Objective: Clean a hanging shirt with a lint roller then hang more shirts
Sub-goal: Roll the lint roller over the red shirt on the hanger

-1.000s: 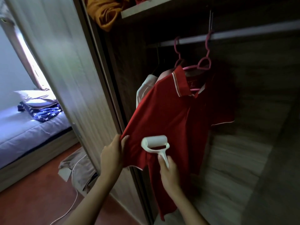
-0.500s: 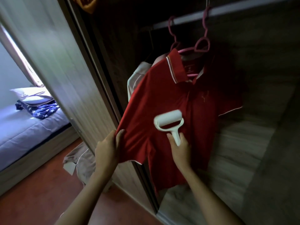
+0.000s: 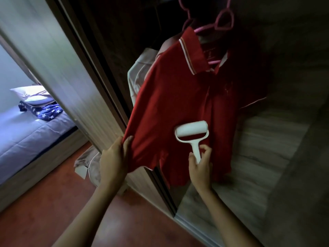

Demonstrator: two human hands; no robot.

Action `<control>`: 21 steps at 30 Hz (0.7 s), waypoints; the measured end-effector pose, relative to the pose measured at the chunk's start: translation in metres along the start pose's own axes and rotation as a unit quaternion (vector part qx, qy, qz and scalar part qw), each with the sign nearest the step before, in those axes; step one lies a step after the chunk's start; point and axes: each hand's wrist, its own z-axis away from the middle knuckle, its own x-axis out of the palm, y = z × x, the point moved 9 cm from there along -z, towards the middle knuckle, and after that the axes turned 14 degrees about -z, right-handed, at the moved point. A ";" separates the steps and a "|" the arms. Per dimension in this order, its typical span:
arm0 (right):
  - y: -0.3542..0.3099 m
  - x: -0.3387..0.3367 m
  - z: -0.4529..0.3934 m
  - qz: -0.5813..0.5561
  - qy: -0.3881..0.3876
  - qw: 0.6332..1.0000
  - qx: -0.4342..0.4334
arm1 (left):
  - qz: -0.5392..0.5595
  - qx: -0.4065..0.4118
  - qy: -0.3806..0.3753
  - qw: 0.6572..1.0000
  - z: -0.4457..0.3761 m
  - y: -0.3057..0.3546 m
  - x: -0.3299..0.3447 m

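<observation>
A red polo shirt with a white-striped collar hangs on a pink hanger inside a dark wardrobe. My left hand grips the shirt's lower left edge and pulls it out taut toward me. My right hand holds the handle of a white lint roller, whose roll lies against the shirt's lower front. A pale garment hangs just behind the red shirt on its left.
The wardrobe's sliding door stands to the left of the shirt. A bed with a star-patterned blue cloth and pillows lies at the far left. A beige cloth heap sits on the red-brown floor.
The roller went up the shirt front, then came back down to its lower part. My view has tilted down and closer. My left hand keeps its grip on the shirt's edge.
</observation>
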 end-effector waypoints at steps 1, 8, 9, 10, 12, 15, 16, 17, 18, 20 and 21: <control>0.005 0.001 0.002 -0.003 -0.008 1.000 0.000 | -0.008 -0.002 -0.002 1.000 0.001 0.001 0.000; 0.116 0.007 0.041 0.197 -0.131 0.967 0.097 | -0.023 0.042 0.015 0.999 0.000 0.001 -0.002; 0.128 0.006 0.049 0.235 -0.148 0.954 0.111 | -0.024 0.049 0.016 0.998 0.000 0.004 -0.003; 0.134 0.004 0.054 0.250 -0.146 0.950 0.118 | -0.026 0.052 0.015 0.998 0.001 0.006 -0.003; 0.126 -0.005 0.061 0.216 -0.093 0.967 0.096 | -0.027 0.048 0.013 0.998 0.001 0.006 -0.001; 0.077 -0.015 0.054 0.105 0.021 0.994 0.002 | -0.022 0.035 0.017 0.999 0.000 0.001 0.003; 0.058 -0.016 0.047 0.072 0.049 0.996 -0.031 | -0.012 0.029 0.019 0.999 0.000 0.000 0.004; 0.041 -0.015 0.038 0.047 0.065 0.995 -0.054 | -0.002 0.024 0.022 0.999 0.000 -0.002 0.004; 0.029 -0.011 0.026 0.034 0.070 0.995 -0.067 | 0.003 0.021 0.024 0.999 -0.001 -0.003 0.005; 0.021 -0.001 0.006 0.028 0.062 0.995 -0.071 | 0.006 0.023 0.026 0.999 0.000 -0.004 0.007; 0.024 0.003 0.000 0.031 0.054 0.996 -0.069 | 0.008 0.021 0.025 0.999 0.000 -0.004 0.008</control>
